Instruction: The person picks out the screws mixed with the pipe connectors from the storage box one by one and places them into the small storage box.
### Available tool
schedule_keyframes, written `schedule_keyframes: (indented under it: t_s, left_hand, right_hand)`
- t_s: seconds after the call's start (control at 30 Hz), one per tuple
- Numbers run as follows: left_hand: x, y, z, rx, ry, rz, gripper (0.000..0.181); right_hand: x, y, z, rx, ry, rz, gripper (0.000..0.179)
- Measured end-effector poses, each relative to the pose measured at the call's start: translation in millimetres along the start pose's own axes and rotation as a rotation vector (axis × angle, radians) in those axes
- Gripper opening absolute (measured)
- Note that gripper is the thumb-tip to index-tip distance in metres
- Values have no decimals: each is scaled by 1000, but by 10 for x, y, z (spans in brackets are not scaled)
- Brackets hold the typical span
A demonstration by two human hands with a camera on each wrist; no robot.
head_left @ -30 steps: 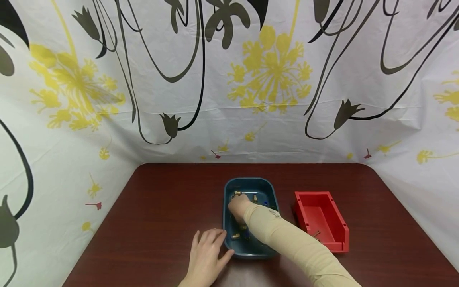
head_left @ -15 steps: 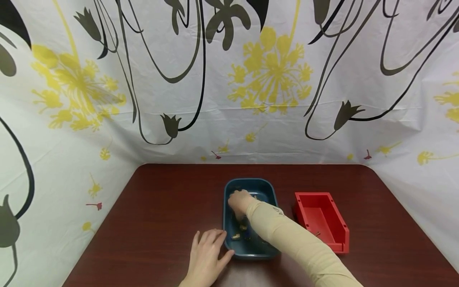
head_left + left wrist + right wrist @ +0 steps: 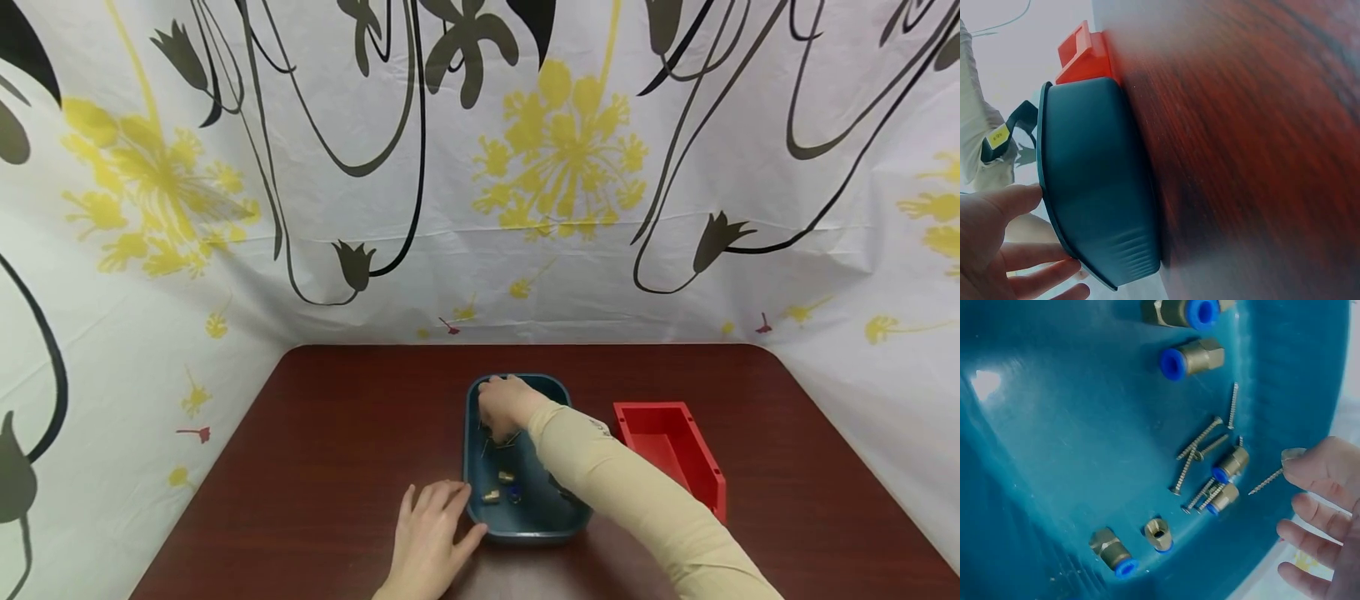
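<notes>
Screw (image 3: 1265, 482) is pinched at the fingertips of the right hand (image 3: 510, 407), over the far end of the teal tray (image 3: 528, 521), its threaded point slanting inward. The thumb hides the finger opposite, so I cannot tell exactly how the head end is gripped; the other fingers are bent and have hold of nothing. A fingertip pinch probably suits so slim a piece, since a fuller grasp could gather its neighbours. Loose screws (image 3: 1186, 469) lie crossed on the tray floor, with two blue-collared brass push-in fittings (image 3: 1234, 461) among them and others scattered nearby. The left hand (image 3: 435, 533) has its fingers spread and nearly straight, touching the tray's rim without wrapping round it, most likely to stop the tray sliding on the table (image 3: 360, 467). To the right, near the tray and partly hidden by the sleeved right arm (image 3: 637, 500), stands the red bin (image 3: 701, 467), placed within easy reach.
</notes>
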State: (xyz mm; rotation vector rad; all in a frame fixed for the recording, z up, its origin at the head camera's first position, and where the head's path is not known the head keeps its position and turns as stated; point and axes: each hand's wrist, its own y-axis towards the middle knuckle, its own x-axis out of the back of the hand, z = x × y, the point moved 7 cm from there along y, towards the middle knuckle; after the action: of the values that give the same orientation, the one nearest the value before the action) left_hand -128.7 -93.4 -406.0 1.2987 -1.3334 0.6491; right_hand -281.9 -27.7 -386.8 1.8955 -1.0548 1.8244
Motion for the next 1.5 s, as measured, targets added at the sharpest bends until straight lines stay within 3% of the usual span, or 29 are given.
schedule_keyframes:
  t_s: [0.23,0.6,0.93,1.13,1.5]
  left_hand:
    - [-10,1,3,9,4,8,46]
    - [-19,-14,-6,5,12,-13,46]
    - [-26,-16,-10,9,15,-5,46]
    - [-19,-17,-16,-3,15,-18,46]
    - [-20,-7,-20,7,23,6,46]
  right_hand:
    - [144,-94,-61,15,17,-43,23]
    - [277,-273,-196,45,35,-92,22]
    - [387,-470,-309,41,-16,-102,25]
    - [455,-614,-379,75,-12,-150,28]
    - [461,-875,-534,102,-16,-194,27]
